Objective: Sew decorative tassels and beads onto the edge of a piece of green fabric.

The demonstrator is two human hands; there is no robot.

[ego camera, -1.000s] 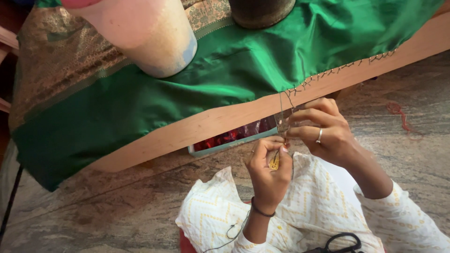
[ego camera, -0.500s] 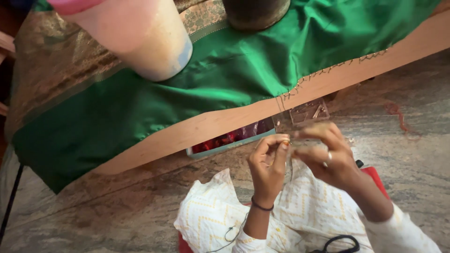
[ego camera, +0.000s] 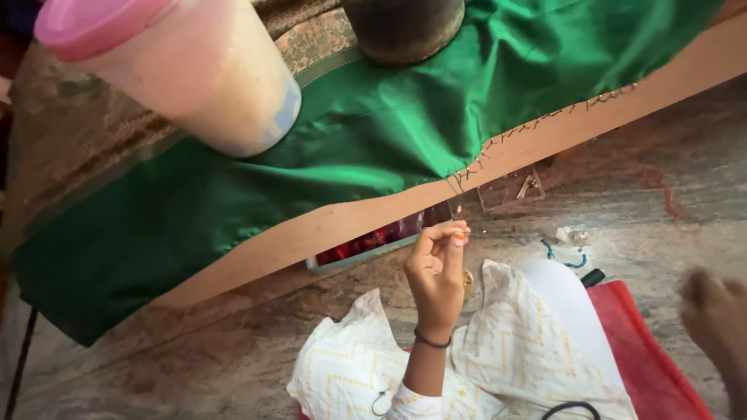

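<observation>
Green fabric (ego camera: 373, 148) lies stretched over a tan wooden frame bar (ego camera: 327, 225), with a line of dark stitches (ego camera: 537, 124) along its edge. My left hand (ego camera: 436, 268) is raised just below that bar, thumb and fingertips pinched together; whatever is between them is too small to see. A dark band circles its wrist. My right hand (ego camera: 720, 323) is a blur at the far right, well away from the frame, and its grip is unclear.
A pink-lidded translucent jar (ego camera: 187, 70) and a dark round pot (ego camera: 405, 27) stand on the fabric. Under the frame are a tray of red pieces (ego camera: 366, 243) and a small clear box (ego camera: 510, 187). White patterned cloth (ego camera: 506, 350), a red mat (ego camera: 650, 350) and black scissors (ego camera: 572, 408) lie near me.
Both hands were together at the stitched edge. My right hand has since swung out to the lower right, while my left hand stays raised and pinched under the bar.
</observation>
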